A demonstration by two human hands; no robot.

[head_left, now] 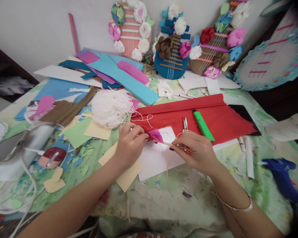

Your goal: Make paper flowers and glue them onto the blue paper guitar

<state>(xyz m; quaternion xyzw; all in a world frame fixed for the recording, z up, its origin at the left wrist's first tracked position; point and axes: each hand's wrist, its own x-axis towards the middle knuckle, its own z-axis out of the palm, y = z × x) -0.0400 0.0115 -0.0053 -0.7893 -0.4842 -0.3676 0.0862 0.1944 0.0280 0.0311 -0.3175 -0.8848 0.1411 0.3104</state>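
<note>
My left hand (132,141) pinches one end of a thin wooden stick, where a small magenta piece of crepe paper (156,135) is gathered. My right hand (197,149) has its fingers closed on the other end of the stick (167,143). Small scissors (185,124) poke up behind the right fingers, blades outward; their handles are mostly hidden, and I cannot tell whether the hand touches them. Beneath both hands lie white paper (154,162) and a long sheet of red crepe paper (164,114).
A ball of white string (111,107) sits left of the red sheet. On the red sheet rests a green tube (203,125). A blue glue gun (281,175) lies at the right, and a phone (8,145) at the left. Decorated lute-shaped crafts (172,62) lean against the wall.
</note>
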